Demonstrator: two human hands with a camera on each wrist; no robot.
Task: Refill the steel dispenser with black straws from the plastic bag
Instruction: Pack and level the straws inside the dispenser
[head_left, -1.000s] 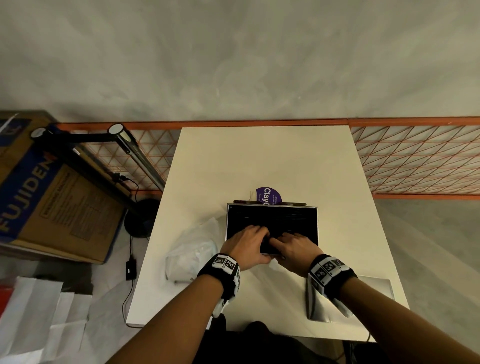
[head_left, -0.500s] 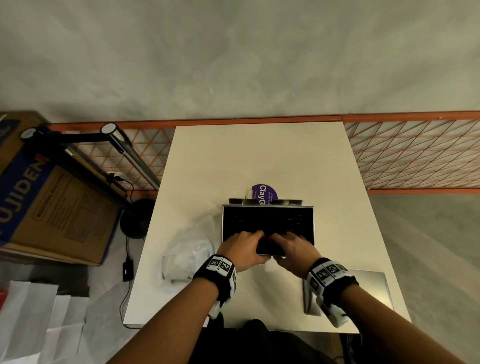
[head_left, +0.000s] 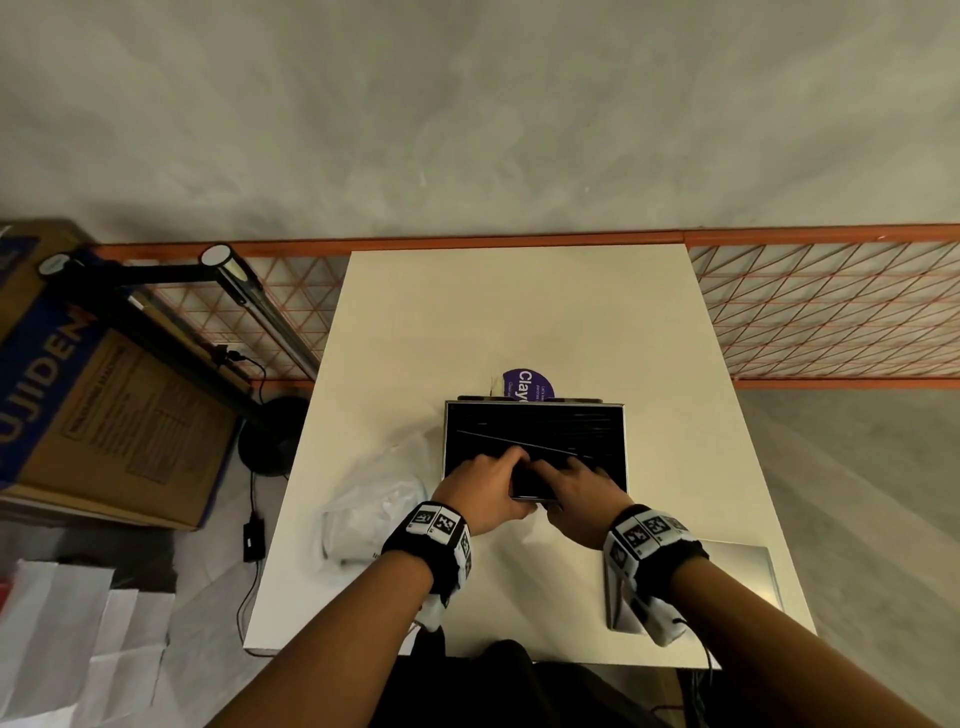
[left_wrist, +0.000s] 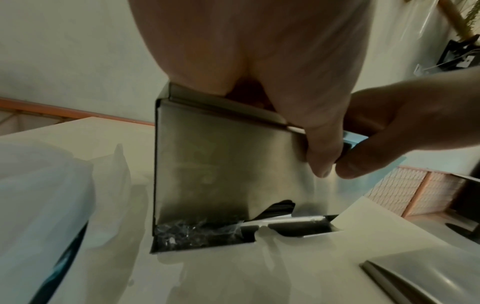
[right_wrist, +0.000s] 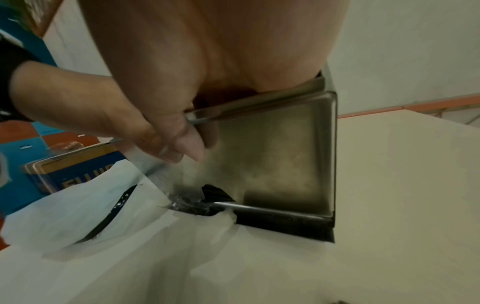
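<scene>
The steel dispenser (head_left: 621, 441) stands open-topped in the middle of the white table (head_left: 519, 312), filled with black straws (head_left: 535, 431); one straw lies slanted across the pile. Both hands are at its near wall. My left hand (head_left: 488, 488) and right hand (head_left: 576, 493) have fingers curled over the rim onto the straws. In the wrist views, the thumbs hang down the outside of the front wall (left_wrist: 221, 154) and their tips meet. Straw ends (left_wrist: 280, 207) show in the bottom slot (right_wrist: 215, 195). The plastic bag (head_left: 374, 499) lies crumpled to the left.
A steel lid (head_left: 727, 571) lies at the near right corner of the table. A purple round label (head_left: 527, 384) sits behind the dispenser. A cardboard box (head_left: 104, 415) and a black lamp arm (head_left: 244, 291) are left of the table, orange mesh fencing (head_left: 831, 322) behind.
Both hands stay at the dispenser's near wall. Their fingers have shifted slightly over the straws, and one straw now lies slanted across the pile.
</scene>
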